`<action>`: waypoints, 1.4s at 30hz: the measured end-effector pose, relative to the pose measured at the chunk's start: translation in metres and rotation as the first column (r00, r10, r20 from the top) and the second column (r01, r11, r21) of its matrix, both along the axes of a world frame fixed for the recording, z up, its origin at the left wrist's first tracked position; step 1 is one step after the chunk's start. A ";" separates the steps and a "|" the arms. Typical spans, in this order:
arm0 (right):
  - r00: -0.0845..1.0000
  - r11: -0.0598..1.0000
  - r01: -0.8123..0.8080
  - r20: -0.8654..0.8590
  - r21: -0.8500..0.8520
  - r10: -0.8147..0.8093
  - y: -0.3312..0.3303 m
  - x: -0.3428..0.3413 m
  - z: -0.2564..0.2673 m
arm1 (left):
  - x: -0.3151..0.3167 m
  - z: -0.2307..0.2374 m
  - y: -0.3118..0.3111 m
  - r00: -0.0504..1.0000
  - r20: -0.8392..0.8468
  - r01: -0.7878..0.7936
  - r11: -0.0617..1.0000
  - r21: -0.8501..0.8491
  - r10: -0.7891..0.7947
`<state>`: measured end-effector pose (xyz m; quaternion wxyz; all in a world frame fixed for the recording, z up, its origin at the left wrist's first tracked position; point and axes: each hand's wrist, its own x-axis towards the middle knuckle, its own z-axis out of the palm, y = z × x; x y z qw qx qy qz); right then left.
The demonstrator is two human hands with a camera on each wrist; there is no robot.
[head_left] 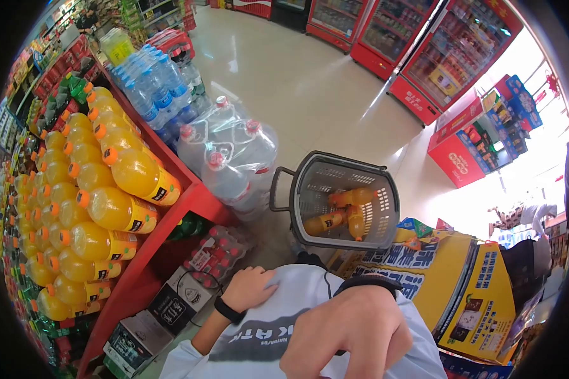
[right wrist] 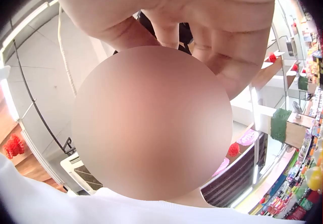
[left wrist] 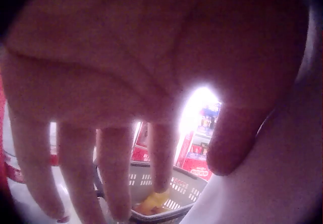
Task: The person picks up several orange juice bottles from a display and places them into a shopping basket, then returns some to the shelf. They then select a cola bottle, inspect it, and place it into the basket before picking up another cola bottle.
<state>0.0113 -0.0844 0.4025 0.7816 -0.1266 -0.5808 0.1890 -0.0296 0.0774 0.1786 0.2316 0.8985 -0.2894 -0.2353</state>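
Pale tiled floor [head_left: 265,63] runs through a shop aisle toward red-framed coolers [head_left: 417,104], with a stepped red rack [head_left: 150,254] on one side and yellow cartons [head_left: 487,309] on the other. Between them sits a grey shopping basket [head_left: 335,175], its handle folded out over the rim toward some large clear jugs [head_left: 226,172].

The basket is partly filled: at least three bottles of orange drink [head_left: 356,224] lie on their sides at the bottom, close together, with room around and above them. Their fellows, the orange-capped bottles [head_left: 95,241], are stacked in rows on the rack, which looks well stocked. So some bottles are already in the basket, and neither hand is seen carrying another one. Whether the basket has all it needs cannot be judged from what shows.

The left hand [head_left: 250,294] rests against the front of the white shirt [head_left: 284,284]. Its fingers are loose and spread, the palm bare in the left wrist view, so its grip is open and has hold of nothing. The right hand [head_left: 348,331] is raised close to the head camera, fingers bent toward some black parts [right wrist: 186,32] in the right wrist view; whether it touches or pinches them, I cannot tell.
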 end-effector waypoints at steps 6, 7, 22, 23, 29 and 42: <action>0.999 0.999 -0.029 -0.018 0.018 0.029 0.008 -0.005 -0.003 | -0.008 -0.008 0.006 0.996 0.042 -0.074 0.995 -0.066 0.077; 0.999 0.999 -0.048 -0.005 0.016 0.048 0.008 -0.003 -0.002 | -0.009 -0.010 0.007 0.995 0.046 -0.081 0.994 -0.071 0.085; 0.992 0.992 -0.125 0.026 0.006 0.125 -0.005 -0.002 -0.003 | -0.010 -0.010 0.002 0.989 0.092 -0.109 0.992 -0.070 0.115; 0.992 0.992 -0.126 0.007 -0.003 0.126 -0.008 -0.004 -0.004 | -0.010 -0.010 0.000 0.989 0.093 -0.108 0.992 -0.069 0.114; 0.999 0.998 -0.051 -0.003 0.041 0.051 -0.012 -0.009 -0.008 | -0.009 -0.010 -0.005 0.991 0.104 -0.081 0.995 -0.064 0.087; 0.993 0.996 0.078 0.090 0.037 -0.081 -0.028 0.003 0.001 | -0.003 -0.006 -0.014 0.997 0.076 -0.019 0.999 -0.025 0.021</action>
